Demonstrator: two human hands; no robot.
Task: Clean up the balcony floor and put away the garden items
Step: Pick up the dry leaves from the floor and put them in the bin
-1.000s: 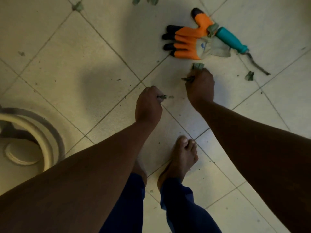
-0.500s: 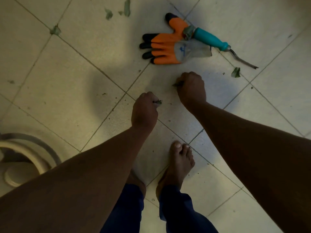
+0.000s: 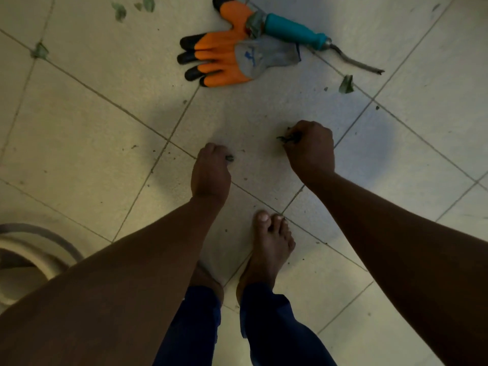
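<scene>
Both of my hands reach down to the tiled balcony floor (image 3: 92,128). My left hand (image 3: 211,173) is curled, pinching a small dark leaf scrap (image 3: 230,157) at its fingertips. My right hand (image 3: 310,149) is fisted around a clump of dry leaf bits (image 3: 287,137) that pokes out on its left side. Beyond the hands lies an orange and grey garden glove (image 3: 224,58) with black fingertips. A garden hand tool with a teal handle (image 3: 293,31) and a thin metal tip lies across the glove's cuff.
Green leaf pieces lie loose on the tiles: one (image 3: 346,84) near the tool's tip, one (image 3: 39,51) at the left, a few (image 3: 120,10) at the top. A round cream pot rim (image 3: 31,249) sits at the lower left. My bare feet (image 3: 269,244) stand below the hands.
My right hand has closed over the leaf piece it held and drawn back from the glove. My left hand still pinches its scrap. The view has shifted toward the glove.
</scene>
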